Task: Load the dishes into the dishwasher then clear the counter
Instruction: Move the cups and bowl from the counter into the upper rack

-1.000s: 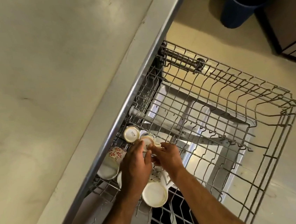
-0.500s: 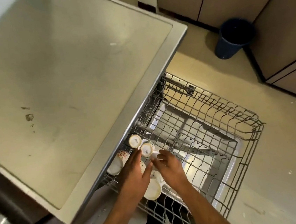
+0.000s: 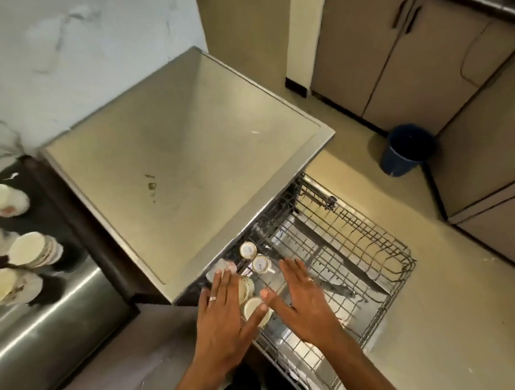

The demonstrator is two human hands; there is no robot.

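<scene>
- Cups (image 3: 258,263) in rack (image 3: 368,262): upside down at the rack's near-counter corner, just beyond both sets of fingertips; two small bases show past the fingers, more cups sit under and between the hands.
- Change: half a second ago both hands pinched at a cup here; now they have let go and lifted, so that cup looks placed.
- Left hand (image 3: 222,314): fingers straight and together, flat above the cups, holding nothing; ring on one finger. Fingertips reach a blurred cup (image 3: 222,266) under the counter edge; contact unclear.
- Right hand (image 3: 305,301): fingers spread and straight, palm down over the rack, holding nothing. Thumb tip lies just over a pale cup base (image 3: 252,308) between the two hands; cannot tell if it touches.
- Rack: pulled out of the dishwasher (image 3: 182,158); wire to the right of the right fingers is mostly bare.
- View has also swung up and widened: counter (image 3: 49,223) now shows, well left of the left fingers, with four more cups (image 3: 2,199) standing on it.
- Meaning: this placement seems finished, loading is partway; my read is next a trip left to the counter cups, then clearing.
- Bin (image 3: 407,150) on the floor, far beyond the right fingertips; cabinets (image 3: 393,47) behind it.
</scene>
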